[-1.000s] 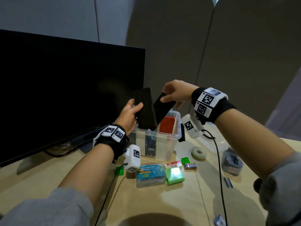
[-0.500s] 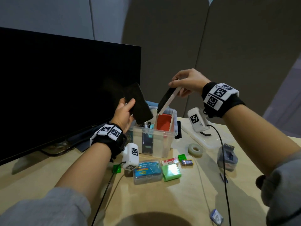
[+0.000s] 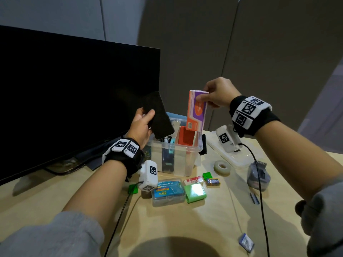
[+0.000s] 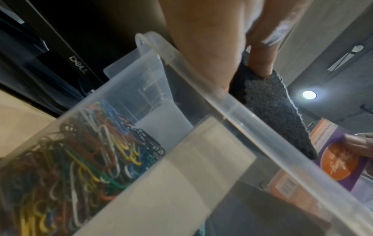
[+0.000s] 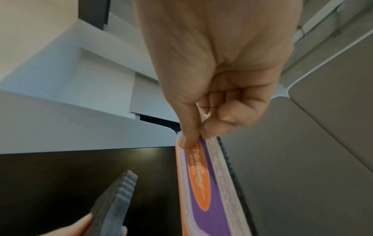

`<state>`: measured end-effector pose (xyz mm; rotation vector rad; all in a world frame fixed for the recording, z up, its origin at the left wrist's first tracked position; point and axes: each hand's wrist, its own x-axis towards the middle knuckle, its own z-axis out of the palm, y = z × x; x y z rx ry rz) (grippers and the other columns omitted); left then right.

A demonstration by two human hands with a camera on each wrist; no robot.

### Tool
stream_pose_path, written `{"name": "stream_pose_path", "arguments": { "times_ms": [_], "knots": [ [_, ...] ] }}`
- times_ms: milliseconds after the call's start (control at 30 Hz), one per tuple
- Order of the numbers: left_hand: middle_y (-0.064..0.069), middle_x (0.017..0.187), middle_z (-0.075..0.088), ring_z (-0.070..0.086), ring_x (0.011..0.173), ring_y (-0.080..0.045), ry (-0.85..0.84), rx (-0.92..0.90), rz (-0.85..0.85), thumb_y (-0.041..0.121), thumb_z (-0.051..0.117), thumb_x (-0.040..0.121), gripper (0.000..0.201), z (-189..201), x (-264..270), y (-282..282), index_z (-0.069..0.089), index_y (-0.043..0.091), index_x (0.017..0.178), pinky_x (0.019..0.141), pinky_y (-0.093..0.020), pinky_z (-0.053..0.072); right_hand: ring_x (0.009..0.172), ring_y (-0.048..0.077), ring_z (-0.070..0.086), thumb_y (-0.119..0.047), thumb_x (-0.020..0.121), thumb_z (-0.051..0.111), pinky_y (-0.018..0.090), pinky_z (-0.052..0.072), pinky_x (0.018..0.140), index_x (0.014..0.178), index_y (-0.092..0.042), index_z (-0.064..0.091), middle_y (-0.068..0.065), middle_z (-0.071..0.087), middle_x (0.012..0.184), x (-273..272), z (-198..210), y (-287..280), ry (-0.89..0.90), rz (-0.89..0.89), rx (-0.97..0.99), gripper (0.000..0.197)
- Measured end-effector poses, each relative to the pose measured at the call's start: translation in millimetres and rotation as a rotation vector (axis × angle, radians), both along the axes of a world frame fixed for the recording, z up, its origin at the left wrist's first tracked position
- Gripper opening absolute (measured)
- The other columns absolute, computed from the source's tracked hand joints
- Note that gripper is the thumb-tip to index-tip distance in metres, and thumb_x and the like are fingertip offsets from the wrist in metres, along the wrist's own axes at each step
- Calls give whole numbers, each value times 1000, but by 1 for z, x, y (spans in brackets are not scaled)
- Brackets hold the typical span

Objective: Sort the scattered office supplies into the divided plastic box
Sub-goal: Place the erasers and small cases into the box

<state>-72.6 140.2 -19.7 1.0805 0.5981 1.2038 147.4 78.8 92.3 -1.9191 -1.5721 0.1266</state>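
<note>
The clear divided plastic box (image 3: pixel 178 160) stands mid-table beside the monitor. My left hand (image 3: pixel 142 125) grips a black foam pad (image 3: pixel 159 115) above the box's left side; the same foam pad (image 4: pixel 270 105) shows rough and dark in the left wrist view. My right hand (image 3: pixel 215 95) pinches the top of an orange and purple card-backed pad (image 3: pixel 196 112), held upright over the box's right compartment, where an orange item (image 3: pixel 185 138) stands. That card-backed pad (image 5: pixel 199 183) has a black layer behind it. Coloured paper clips (image 4: pixel 80 151) fill one compartment.
A black monitor (image 3: pixel 74 93) stands at left. On the table in front of the box lie a floss pick case (image 3: pixel 168 191), a green box (image 3: pixel 195 192), a tape roll (image 3: pixel 221 167), a small battery (image 3: pixel 213 181), a clear dispenser (image 3: pixel 258 175), the box lid (image 3: pixel 233 156) and cables.
The two black pads have parted. My right hand has turned its pad so the orange and purple face shows. My left hand has tilted its pad away to the left.
</note>
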Motion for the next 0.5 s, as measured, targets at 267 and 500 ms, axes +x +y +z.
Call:
{"name": "stream_pose_path", "arguments": {
  "times_ms": [267, 500],
  "knots": [
    [-3, 114, 60, 62, 103, -16, 31, 19, 2, 19, 47, 101, 28, -1, 1, 2, 44, 19, 129, 79, -31, 53, 63, 8, 64, -32, 87, 67, 17, 48, 50, 86, -12, 59, 2, 68, 81, -11, -33, 15, 6, 2, -165, 22],
    [-2, 112, 60, 61, 104, -16, 47, 39, -15, 18, 47, 101, 27, -3, 0, 5, 44, 18, 128, 84, -32, 52, 82, 21, 65, -34, 84, 71, 35, 57, 74, 101, -10, 69, 6, 66, 94, -18, -79, 29, -360, -79, -323, 30]
  ]
}}
